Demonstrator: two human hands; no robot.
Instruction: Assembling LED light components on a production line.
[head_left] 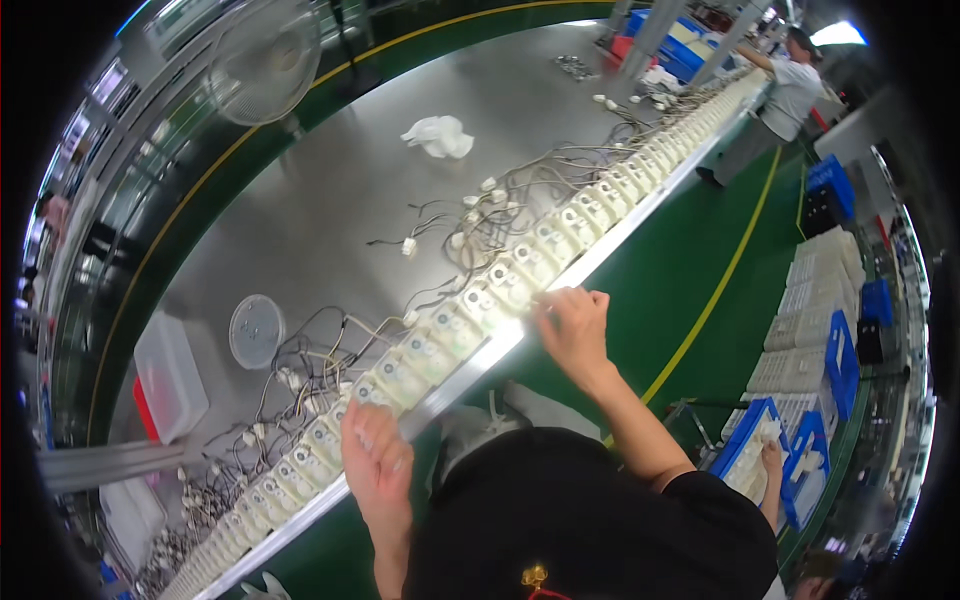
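Note:
A long row of white plastic housings, each with a dark round part inside, runs diagonally along the table edge. Grey and white cables trail from their far side. My left hand is at the near side of the row, left of my body, its fingers curled in and slightly blurred. Further up the row to the right, my right hand has its fingers bent together by the edge of a housing. What either hand may hold is hidden or too small to make out.
On the metal table lie a white crumpled bag, a round clear lid and a translucent bin. A fan stands beyond. A co-worker is at the far end. Blue crates sit at right.

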